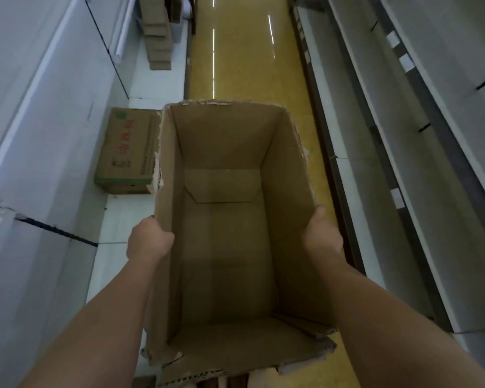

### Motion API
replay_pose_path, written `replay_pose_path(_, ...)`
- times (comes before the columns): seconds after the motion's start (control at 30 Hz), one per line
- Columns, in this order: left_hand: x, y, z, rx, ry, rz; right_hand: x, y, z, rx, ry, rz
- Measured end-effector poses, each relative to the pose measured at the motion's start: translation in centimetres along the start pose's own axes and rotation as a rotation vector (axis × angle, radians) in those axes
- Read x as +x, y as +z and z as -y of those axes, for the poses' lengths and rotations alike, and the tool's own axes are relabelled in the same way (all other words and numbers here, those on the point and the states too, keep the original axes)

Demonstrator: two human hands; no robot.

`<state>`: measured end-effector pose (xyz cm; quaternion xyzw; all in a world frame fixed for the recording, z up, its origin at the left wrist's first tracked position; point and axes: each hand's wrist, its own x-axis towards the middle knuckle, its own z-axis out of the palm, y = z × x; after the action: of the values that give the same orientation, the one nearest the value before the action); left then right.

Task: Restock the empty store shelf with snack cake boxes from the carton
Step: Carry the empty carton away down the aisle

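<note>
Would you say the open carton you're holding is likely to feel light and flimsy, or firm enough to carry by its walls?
Probably light: the carton looks empty, with only bare cardboard inside. Likely a bit floppy, since its top edges are torn and ragged and no flaps brace the opening. The left hand and right hand each grip a side wall, so squeezing may bow the walls inward.

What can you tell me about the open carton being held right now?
The carton is plain brown corrugated cardboard, open at the top with ragged, torn rims and no snack boxes visible inside; only its folded bottom flaps show. It is held up over the yellow aisle floor, between white shelving. The left hand grips its left wall, thumb hooked over the rim; the right hand holds the right wall from outside. A torn flap hangs at the near edge.
</note>
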<state>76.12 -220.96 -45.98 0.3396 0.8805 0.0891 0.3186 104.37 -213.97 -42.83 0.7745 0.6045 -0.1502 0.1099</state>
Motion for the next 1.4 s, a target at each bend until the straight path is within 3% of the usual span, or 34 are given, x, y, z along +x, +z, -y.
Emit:
replay_pose_path(0.2,-1.0,1.6,-3.0,0.061,-0.001,-0.050,-0.6,1.2,2.2,-0.115,-0.093,-0.042)
replay_pose_path(0.57,-2.2,1.4,-9.2,0.114,0.075,-0.119,1.6,-1.9,-1.3,-0.016,-0.114,-0.106)
replay_pose_path(0.77,-3.5,3.6,-18.0,0.062,0.135,-0.188,6.9,-7.1,-6.7,-0.026,-0.099,-0.179)
replay_pose_path(0.97,-5.2,7.6,-28.5,0.005,0.200,-0.151,14.5,-12.4,-14.1,-0.017,-0.093,-0.221)
replay_pose_path(1.17,-6.4,11.9,-37.6,0.011,0.131,-0.118,22.0,-16.4,-20.3,0.011,-0.098,-0.229)
replay_pose_path(1.4,-2.8,13.9,-43.7,0.056,0.140,-0.127,29.5,-17.3,-21.1,0.004,-0.092,-0.196)
